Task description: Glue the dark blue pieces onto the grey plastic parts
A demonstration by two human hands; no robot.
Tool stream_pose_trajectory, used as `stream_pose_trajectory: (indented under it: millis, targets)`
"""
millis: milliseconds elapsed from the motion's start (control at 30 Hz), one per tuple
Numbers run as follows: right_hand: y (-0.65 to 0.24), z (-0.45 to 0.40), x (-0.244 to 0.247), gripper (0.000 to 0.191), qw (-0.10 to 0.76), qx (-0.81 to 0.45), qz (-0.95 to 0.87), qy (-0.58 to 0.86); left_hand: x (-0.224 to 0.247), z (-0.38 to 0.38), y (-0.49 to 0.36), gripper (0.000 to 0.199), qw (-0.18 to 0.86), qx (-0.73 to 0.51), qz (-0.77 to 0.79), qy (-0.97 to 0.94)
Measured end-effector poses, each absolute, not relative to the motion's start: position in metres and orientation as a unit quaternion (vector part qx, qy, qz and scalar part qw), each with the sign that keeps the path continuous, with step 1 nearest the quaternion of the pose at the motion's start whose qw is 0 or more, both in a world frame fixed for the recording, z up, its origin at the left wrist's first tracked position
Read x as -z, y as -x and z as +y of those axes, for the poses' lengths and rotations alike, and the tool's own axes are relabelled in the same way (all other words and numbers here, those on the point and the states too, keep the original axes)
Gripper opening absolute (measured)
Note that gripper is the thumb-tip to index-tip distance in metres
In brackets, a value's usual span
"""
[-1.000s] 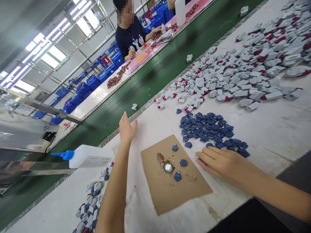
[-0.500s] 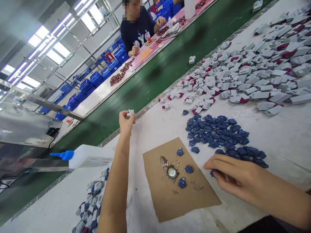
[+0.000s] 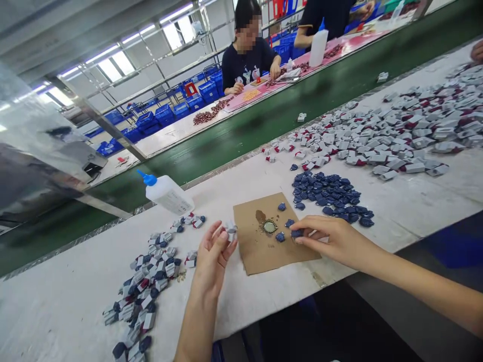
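Change: both hands have drawn back toward the lower frame; the left hand (image 3: 213,254), earlier out at the counter's far edge, now hovers beside the cardboard sheet (image 3: 264,251).
Left grip: fingertips closed on a small grey piece (image 3: 230,232), just left of the cardboard.
Right grip: right hand (image 3: 332,239) pinches a blue piece (image 3: 296,233) over the cardboard, probably touching it.
Risk: the blue piece could slip, or knock the round cap (image 3: 269,227) and its contents.
Look: small, dark blue, irregular.
Farther: blue pile (image 3: 332,193), grey pile (image 3: 396,136).
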State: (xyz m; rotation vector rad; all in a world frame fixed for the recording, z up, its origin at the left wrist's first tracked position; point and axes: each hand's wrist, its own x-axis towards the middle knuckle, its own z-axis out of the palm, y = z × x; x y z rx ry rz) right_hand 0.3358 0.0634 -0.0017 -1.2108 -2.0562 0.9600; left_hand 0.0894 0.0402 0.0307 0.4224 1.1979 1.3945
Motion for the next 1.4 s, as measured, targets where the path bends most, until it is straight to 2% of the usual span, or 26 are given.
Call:
stream_pose_trajectory:
  millis: [167, 300, 500, 633, 833, 967, 1233, 1400]
  targets:
    - [-0.317, 0.073, -0.001, 0.021, 0.265, -0.181, -0.864, 0.388, -0.022, -0.004, -0.12, 0.017, 0.54, -0.69, 0.479, 0.039]
    - [-0.302, 0.086, 0.0, 0.02, 0.227, -0.12, -0.9, 0.352, -0.01, -0.029, -0.135, 0.018, 0.559, -0.676, 0.466, 0.113]
    - [-0.294, 0.102, 0.002, 0.022, 0.185, -0.101, -0.912, 0.353, -0.006, -0.037, -0.137, 0.015, 0.549, -0.676, 0.477, 0.119]
    - [-0.294, 0.108, 0.009, 0.023, 0.153, -0.037, -0.93, 0.332, -0.007, -0.034, -0.134, 0.014, 0.542, -0.68, 0.486, 0.086]
    - [-0.29, 0.112, 0.005, 0.009, 0.071, -0.016, -0.945, 0.32, -0.004, -0.033, -0.135, 0.018, 0.524, -0.691, 0.496, 0.049]
    - [-0.289, 0.114, -0.003, 0.011, 0.054, -0.077, -0.941, 0.324, -0.003, -0.032, -0.136, 0.03, 0.526, -0.689, 0.497, 0.025]
    - [-0.293, 0.08, -0.037, 0.022, 0.209, -0.458, -0.775, 0.382, -0.003, -0.03, -0.144, 0.031, 0.525, -0.666, 0.528, -0.045]
    - [-0.289, 0.055, -0.05, 0.022, 0.235, -0.558, -0.703, 0.373, -0.004, -0.033, -0.151, 0.031, 0.537, -0.658, 0.523, -0.065]
